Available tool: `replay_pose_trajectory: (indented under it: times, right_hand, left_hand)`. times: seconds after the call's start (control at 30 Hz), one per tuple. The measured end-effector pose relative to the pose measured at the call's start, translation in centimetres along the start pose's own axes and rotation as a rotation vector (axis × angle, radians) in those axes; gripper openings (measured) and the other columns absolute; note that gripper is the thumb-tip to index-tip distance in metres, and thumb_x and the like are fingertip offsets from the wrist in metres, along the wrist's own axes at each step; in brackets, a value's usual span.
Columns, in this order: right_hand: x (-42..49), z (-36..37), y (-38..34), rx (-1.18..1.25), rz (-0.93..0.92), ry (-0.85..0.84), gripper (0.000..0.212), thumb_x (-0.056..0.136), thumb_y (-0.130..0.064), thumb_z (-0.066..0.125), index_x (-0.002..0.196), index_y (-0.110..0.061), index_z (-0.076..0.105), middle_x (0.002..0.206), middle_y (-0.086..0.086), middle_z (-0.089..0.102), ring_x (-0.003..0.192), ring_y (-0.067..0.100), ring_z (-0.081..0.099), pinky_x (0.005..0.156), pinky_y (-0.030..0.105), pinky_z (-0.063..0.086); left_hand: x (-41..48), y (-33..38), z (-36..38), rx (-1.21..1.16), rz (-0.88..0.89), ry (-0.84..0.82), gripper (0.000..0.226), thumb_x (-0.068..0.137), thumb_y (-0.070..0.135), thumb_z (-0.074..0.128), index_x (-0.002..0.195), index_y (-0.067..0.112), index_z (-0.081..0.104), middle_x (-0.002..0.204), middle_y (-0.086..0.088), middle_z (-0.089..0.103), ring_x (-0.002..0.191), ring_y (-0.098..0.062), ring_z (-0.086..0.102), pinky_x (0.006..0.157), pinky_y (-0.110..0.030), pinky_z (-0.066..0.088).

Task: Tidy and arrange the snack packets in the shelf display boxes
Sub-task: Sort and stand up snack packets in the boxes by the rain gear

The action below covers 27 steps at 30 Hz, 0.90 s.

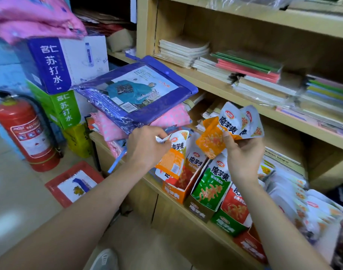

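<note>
Gripping a bunch of packets (pixel 233 123), fanned: right hand (pixel 242 152) | left hand (pixel 147 147) pinches one orange packet (pixel 173 160) by its top, over the orange box (pixel 172 191) | judged light, limp, slippery; hold by the sealed edges.

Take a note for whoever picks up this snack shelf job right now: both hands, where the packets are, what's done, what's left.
Left hand: pinches one orange packet over the orange box.
Right hand: grips a fan of orange packets.
Done: a green packet stands in the brown box, a red packet in the green box.
Left: box the held packets, then sort the loose pile at the right.
</note>
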State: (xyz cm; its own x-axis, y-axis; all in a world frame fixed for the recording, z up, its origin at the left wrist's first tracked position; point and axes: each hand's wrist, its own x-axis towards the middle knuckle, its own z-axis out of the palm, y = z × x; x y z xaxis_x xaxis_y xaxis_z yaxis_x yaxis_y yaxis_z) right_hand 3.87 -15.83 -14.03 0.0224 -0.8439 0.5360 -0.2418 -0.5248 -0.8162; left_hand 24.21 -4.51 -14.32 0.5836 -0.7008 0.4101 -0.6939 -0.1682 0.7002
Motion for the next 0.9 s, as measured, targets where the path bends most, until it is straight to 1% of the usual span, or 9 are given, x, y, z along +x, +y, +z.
replay_pose_trajectory:
  times: [0.07,0.2,0.33,0.43,0.5,0.6,0.67,0.77,0.9]
  right_hand:
    - [-0.2,0.8,0.4,-0.11,-0.026,-0.078,0.021,0.09,-0.026,0.074,0.087,-0.019,0.055,0.061,-0.01,0.055,0.053,0.001,0.053,0.052,0.019,0.035]
    - [-0.4,1.6,0.7,-0.223,-0.039,-0.172,0.03,0.089,-0.026,0.075,0.112,-0.019,0.057,0.049,0.003,0.047,0.04,0.017,0.037,0.046,0.031,0.031]
    - [0.6,1.2,0.4,-0.324,-0.057,-0.276,0.031,0.084,-0.03,0.077,0.108,-0.018,0.062,0.072,-0.001,0.067,0.061,0.021,0.061,0.056,0.041,0.053]
    - [1.4,0.9,-0.2,-0.398,-0.002,-0.344,0.026,0.078,-0.03,0.082,0.083,-0.021,0.058,0.064,0.006,0.066,0.053,0.026,0.06,0.048,0.04,0.051]
    - [1.3,1.0,-0.7,-0.48,-0.002,-0.404,0.045,0.078,-0.03,0.083,0.063,-0.017,0.042,0.047,0.01,0.05,0.036,0.023,0.039,0.038,0.031,0.033]
    - [1.2,1.6,-1.3,-0.633,0.038,-0.47,0.053,0.081,-0.033,0.079,0.056,-0.019,0.035,0.043,0.0,0.034,0.037,0.017,0.032,0.041,0.024,0.024]
    - [1.7,2.0,-1.5,-0.707,0.014,-0.477,0.031,0.081,-0.039,0.078,0.076,-0.019,0.056,0.054,0.0,0.049,0.053,0.024,0.053,0.046,0.026,0.035]
    - [2.1,2.0,-2.1,-0.69,-0.01,-0.445,0.058,0.079,-0.038,0.08,0.129,-0.02,0.057,0.074,0.001,0.066,0.078,0.027,0.065,0.064,0.037,0.053]
    - [0.8,1.2,-1.9,-0.602,-0.028,-0.551,0.07,0.076,-0.04,0.084,0.136,-0.023,0.053,0.084,-0.006,0.066,0.083,0.019,0.065,0.068,0.031,0.047]
  left_hand:
    - [-0.2,0.3,0.0,0.019,-0.031,-0.019,0.01,0.076,0.036,0.083,0.076,0.028,0.077,0.071,0.003,0.073,0.073,-0.023,0.068,0.075,-0.037,0.055]
    - [-0.4,0.8,-0.2,0.051,-0.027,-0.049,0.011,0.077,0.032,0.084,0.084,0.025,0.079,0.082,0.004,0.076,0.079,-0.023,0.069,0.076,-0.031,0.052]
    - [-0.2,0.6,-0.5,0.046,-0.053,-0.068,0.01,0.078,0.031,0.083,0.084,0.025,0.078,0.085,0.008,0.074,0.084,-0.022,0.067,0.077,-0.029,0.049]
    - [-0.1,0.2,-0.5,0.023,-0.059,-0.056,0.012,0.077,0.032,0.082,0.086,0.025,0.078,0.088,0.005,0.075,0.083,-0.022,0.069,0.075,-0.028,0.048]
    - [-0.1,0.3,-0.6,0.012,-0.061,-0.056,0.012,0.077,0.033,0.082,0.086,0.025,0.079,0.086,0.004,0.075,0.081,-0.021,0.068,0.073,-0.027,0.048]
    - [-0.2,0.7,-0.6,-0.025,-0.02,-0.063,0.009,0.077,0.031,0.083,0.081,0.025,0.077,0.077,0.004,0.074,0.073,-0.02,0.068,0.072,-0.032,0.053]
    - [0.0,0.8,-1.0,-0.048,0.037,-0.035,0.008,0.078,0.028,0.084,0.078,0.023,0.077,0.075,0.007,0.074,0.069,-0.019,0.067,0.073,-0.034,0.053]
    - [0.5,0.6,-1.7,-0.083,0.076,0.018,0.01,0.079,0.028,0.085,0.077,0.022,0.077,0.078,0.01,0.074,0.073,-0.017,0.068,0.074,-0.033,0.052]
    - [0.9,0.0,-2.3,-0.136,0.128,0.032,0.012,0.079,0.029,0.085,0.075,0.022,0.077,0.075,0.013,0.073,0.075,-0.012,0.069,0.077,-0.037,0.053]
